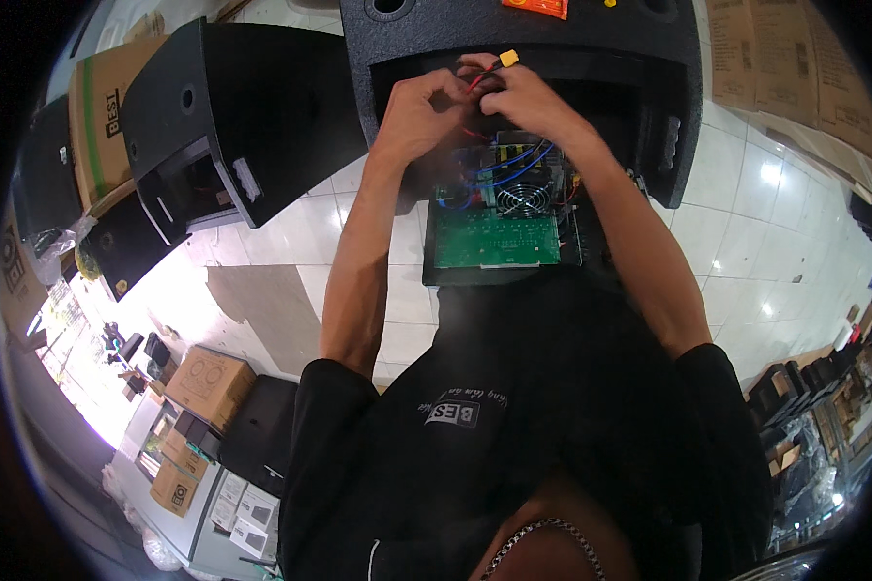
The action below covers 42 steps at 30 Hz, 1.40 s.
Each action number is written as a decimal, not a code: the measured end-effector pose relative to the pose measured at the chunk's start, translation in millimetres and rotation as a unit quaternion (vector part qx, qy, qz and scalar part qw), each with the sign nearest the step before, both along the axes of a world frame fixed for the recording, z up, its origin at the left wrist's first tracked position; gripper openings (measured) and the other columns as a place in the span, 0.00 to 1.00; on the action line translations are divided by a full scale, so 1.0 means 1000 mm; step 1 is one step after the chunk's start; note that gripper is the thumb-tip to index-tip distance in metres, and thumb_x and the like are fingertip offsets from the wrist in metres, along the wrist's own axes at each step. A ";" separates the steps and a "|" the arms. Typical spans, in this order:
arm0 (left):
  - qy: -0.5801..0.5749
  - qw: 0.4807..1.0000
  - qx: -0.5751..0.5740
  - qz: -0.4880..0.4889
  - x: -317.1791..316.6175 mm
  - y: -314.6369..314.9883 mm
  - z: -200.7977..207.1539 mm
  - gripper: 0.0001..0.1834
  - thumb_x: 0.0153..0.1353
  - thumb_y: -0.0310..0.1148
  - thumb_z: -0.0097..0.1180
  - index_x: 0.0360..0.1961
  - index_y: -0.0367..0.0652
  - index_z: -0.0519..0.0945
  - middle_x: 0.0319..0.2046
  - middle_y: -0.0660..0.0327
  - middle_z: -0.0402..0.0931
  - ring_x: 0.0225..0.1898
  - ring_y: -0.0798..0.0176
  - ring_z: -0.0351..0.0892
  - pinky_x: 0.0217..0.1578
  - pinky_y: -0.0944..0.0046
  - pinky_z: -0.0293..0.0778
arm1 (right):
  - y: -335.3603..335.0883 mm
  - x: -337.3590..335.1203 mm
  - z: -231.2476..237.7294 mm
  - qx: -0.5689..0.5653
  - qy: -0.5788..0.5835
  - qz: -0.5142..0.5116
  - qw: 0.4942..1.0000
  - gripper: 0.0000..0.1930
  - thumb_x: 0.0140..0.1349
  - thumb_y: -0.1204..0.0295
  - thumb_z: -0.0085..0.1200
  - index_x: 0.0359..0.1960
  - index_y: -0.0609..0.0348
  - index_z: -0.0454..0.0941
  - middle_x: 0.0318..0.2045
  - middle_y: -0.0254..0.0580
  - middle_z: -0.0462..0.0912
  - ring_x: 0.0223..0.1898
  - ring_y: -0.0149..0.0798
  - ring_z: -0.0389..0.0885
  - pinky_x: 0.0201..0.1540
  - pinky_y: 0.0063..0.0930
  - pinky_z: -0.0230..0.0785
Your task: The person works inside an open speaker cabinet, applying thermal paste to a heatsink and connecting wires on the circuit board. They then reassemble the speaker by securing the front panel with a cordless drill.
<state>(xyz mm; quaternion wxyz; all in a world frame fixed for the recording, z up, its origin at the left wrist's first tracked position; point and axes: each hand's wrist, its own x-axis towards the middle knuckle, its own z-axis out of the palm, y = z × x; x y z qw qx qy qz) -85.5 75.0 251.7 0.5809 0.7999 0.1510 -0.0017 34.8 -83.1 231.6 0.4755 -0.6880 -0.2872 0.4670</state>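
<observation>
Both my hands meet at the open slot of a black speaker cabinet (513,34). My left hand (424,111) has its fingers curled against a red and black cable. From between my hands this cable rises to a yellow connector (509,59). My right hand (521,97) has its fingers bent around the same cable, close below the connector. Below the hands sits an amplifier module with a green circuit board (499,240), a round fan (524,198) and blue wires (513,172). The fingertips partly hide each other.
A second black cabinet (281,107) with an opening stands on the left, beside a cardboard box (116,116). An orange packet (535,8) lies on top of the near cabinet. Stacked cartons (784,68) are at the far right. A table at lower left bears a carton (208,385).
</observation>
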 end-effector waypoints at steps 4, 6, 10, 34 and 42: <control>-0.052 0.997 0.039 0.045 0.016 -0.023 0.000 0.12 0.51 0.19 0.65 0.35 0.35 0.76 0.31 0.54 0.83 0.37 0.63 0.85 0.39 0.65 0.78 | -0.023 0.013 0.023 0.033 0.024 -0.074 0.996 0.22 0.69 0.53 0.50 0.54 0.53 0.80 0.42 0.42 0.84 0.39 0.34 0.81 0.49 0.30 0.71; -0.085 0.995 0.017 0.040 0.026 -0.038 -0.004 0.14 0.53 0.24 0.67 0.38 0.36 0.76 0.32 0.53 0.83 0.35 0.59 0.85 0.37 0.63 0.78 | -0.038 0.025 0.032 0.025 -0.040 -0.083 0.995 0.21 0.71 0.53 0.47 0.52 0.55 0.81 0.40 0.40 0.84 0.39 0.33 0.81 0.48 0.28 0.72; -0.054 0.988 0.128 -0.069 0.041 -0.055 -0.020 0.18 0.57 0.39 0.65 0.44 0.39 0.81 0.33 0.54 0.82 0.35 0.52 0.82 0.41 0.59 0.77 | -0.070 0.035 0.043 0.055 -0.022 -0.155 0.986 0.18 0.74 0.61 0.44 0.47 0.61 0.81 0.40 0.40 0.83 0.41 0.32 0.80 0.49 0.26 0.72; 0.037 0.997 0.060 -0.020 0.002 -0.078 -0.009 0.16 0.63 0.40 0.58 0.45 0.41 0.84 0.35 0.49 0.83 0.42 0.55 0.83 0.45 0.60 0.74 | -0.121 0.018 0.015 0.086 0.155 -0.185 0.967 0.14 0.71 0.70 0.50 0.52 0.66 0.75 0.45 0.48 0.83 0.46 0.37 0.82 0.52 0.29 0.76; 0.257 0.957 0.075 -0.112 0.032 -0.037 -0.029 0.17 0.65 0.42 0.56 0.49 0.43 0.83 0.31 0.55 0.83 0.31 0.60 0.80 0.37 0.61 0.74 | -0.110 0.040 -0.020 -0.086 0.027 -0.183 0.979 0.23 0.61 0.67 0.62 0.57 0.63 0.76 0.47 0.42 0.82 0.45 0.33 0.80 0.46 0.28 0.74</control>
